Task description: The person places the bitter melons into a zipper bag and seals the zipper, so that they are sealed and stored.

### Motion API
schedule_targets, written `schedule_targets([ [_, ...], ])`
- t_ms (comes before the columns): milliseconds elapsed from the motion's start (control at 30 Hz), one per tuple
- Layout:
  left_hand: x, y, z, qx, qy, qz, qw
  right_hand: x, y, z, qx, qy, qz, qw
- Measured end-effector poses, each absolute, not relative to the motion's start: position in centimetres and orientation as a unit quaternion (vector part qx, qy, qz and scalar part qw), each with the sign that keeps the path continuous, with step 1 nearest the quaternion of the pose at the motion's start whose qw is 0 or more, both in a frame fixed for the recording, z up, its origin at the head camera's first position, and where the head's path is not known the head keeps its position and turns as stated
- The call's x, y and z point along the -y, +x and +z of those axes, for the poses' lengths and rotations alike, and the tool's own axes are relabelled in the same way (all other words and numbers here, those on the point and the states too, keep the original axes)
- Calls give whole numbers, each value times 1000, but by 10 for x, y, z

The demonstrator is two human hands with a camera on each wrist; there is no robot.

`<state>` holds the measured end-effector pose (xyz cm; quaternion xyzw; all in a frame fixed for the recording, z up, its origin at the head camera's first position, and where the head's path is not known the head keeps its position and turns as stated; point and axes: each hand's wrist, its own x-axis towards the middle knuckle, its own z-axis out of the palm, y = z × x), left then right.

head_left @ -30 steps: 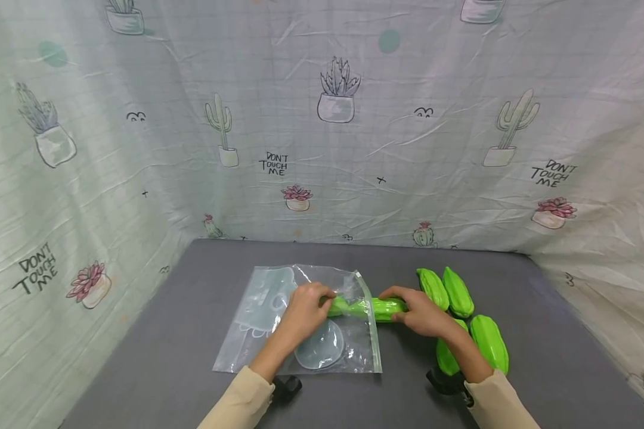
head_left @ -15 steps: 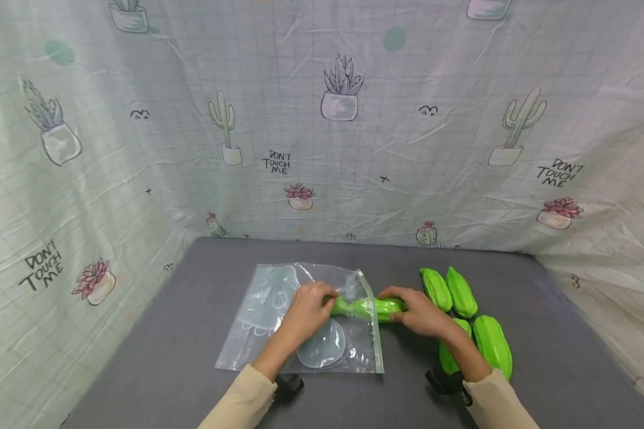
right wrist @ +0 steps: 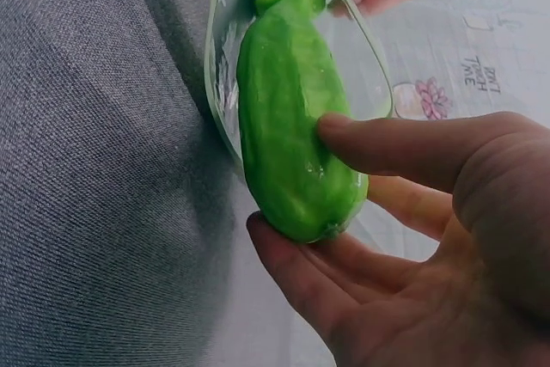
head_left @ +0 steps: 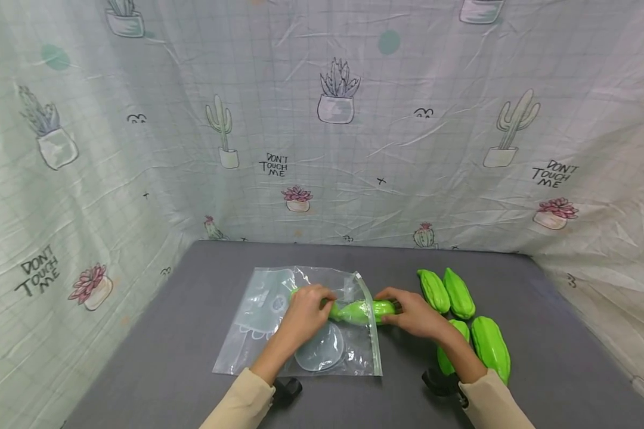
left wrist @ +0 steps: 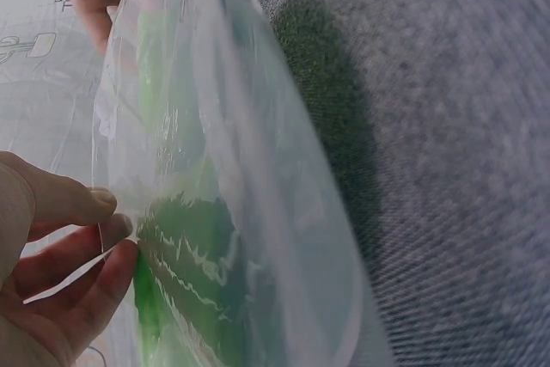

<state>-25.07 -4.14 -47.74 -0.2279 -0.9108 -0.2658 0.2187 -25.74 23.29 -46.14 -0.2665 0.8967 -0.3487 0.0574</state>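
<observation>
A clear zip bag lies on the dark table, its mouth towards the right. My left hand pinches the bag's upper film between thumb and fingertips, as the left wrist view shows. My right hand grips the blunt end of a green ridged gourd, thumb on top and fingers beneath. Its narrow end lies inside the bag mouth; the blunt end sticks out past the zip edge. Another green gourd lies further inside, mostly hidden by my left hand.
Several more green gourds lie at the right, one partly behind my right forearm. The bag has a pale printed pattern and a round pale print. A cactus-printed curtain stands behind and beside the table.
My right hand has moved left, and the gourd in it has slid further into the bag. My left hand keeps its pinch on the film in nearly the same place.
</observation>
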Motion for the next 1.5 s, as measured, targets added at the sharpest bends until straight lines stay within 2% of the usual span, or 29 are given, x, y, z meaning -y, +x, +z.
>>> schedule_targets([
  [1500,42,-251,-476,909,-234,-270,214,-225,-258,-462,-881,-277,-374,84],
])
